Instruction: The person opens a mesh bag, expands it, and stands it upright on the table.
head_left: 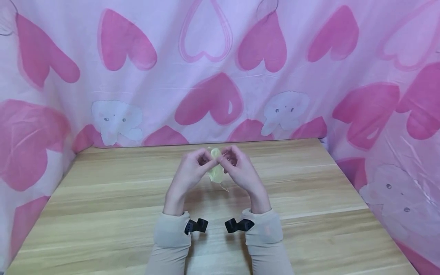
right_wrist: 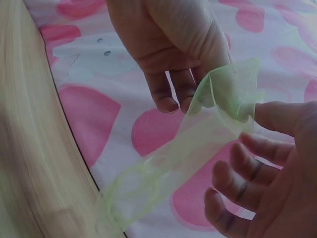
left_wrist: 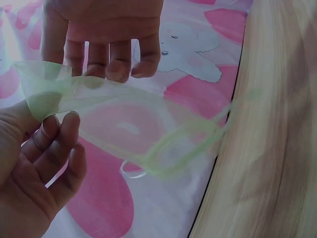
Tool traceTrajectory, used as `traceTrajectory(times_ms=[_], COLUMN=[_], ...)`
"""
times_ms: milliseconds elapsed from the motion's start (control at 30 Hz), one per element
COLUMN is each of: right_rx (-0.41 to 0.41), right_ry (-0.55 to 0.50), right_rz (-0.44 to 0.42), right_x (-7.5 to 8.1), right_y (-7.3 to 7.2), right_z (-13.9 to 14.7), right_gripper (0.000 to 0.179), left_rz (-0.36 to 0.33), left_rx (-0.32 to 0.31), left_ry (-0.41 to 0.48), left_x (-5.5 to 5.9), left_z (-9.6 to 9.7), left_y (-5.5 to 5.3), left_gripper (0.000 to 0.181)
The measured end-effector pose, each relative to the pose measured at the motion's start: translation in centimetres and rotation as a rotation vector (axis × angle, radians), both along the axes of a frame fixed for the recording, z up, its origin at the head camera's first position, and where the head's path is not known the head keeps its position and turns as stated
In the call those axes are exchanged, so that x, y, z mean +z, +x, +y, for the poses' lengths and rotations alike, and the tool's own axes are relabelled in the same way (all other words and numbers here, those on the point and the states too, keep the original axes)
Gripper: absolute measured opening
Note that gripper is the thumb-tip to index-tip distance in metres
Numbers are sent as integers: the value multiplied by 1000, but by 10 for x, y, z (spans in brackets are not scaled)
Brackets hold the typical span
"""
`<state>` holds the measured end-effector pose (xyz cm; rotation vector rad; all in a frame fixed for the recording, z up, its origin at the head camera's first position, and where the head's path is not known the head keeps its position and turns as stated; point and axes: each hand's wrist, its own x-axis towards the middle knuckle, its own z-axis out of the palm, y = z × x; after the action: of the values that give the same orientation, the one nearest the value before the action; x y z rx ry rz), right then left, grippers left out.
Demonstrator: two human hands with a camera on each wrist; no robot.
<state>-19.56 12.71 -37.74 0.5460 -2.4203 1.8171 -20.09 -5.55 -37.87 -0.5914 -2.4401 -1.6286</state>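
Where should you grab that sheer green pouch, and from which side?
Probably take the sheer green pouch by the end away from the dangling string, one hand from each side: its thin fabric looks limp, and the left hand and right hand pinch it that way.

Left hand (head_left: 188,171): on the left side of the bag (head_left: 216,175), touching it
Right hand (head_left: 243,172): on the bag's right side, touching it
Bag: between the hands, over the far middle of the surface (head_left: 103,214)
String (head_left: 224,187): at the bag's lower end
Cameras (head_left: 202,225): one inward of each sleeve (head_left: 172,231), nearer than the hands
Curtain (head_left: 161,84): behind the surface, and along its left and right
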Motion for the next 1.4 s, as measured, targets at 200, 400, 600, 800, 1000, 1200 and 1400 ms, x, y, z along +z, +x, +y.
traceTrajectory(times_ms=[200,400,600,800,1000,1200,1400], right_rx=[-25,-92,-116,-96,-31,-12,-2], right_ry=[66,68,67,64,64,98,111], right_rz=[40,51,87,97,125,113,104], right_x=[0,0,9,11,-1,-3,-3], right_y=[0,1,6,7,-2,-3,-3], right_z=[1,-1,-8,-7,1,2,0], right_gripper=[12,7,5,5,4,8,7], left_rz=[-13,-31,19,-5,-26,53,37], left_rx=[-35,15,63,48,-25,-61,-5], left_ry=[-38,-17,-18,-53,-150,-162,-140], left_x=[0,1,0,-2,-4,-6,-8], left_z=[0,-2,-2,-1,-1,0,3], left_y=[1,2,1,-1,-3,-5,-5], left_gripper=[18,17,14,25,39,32,32])
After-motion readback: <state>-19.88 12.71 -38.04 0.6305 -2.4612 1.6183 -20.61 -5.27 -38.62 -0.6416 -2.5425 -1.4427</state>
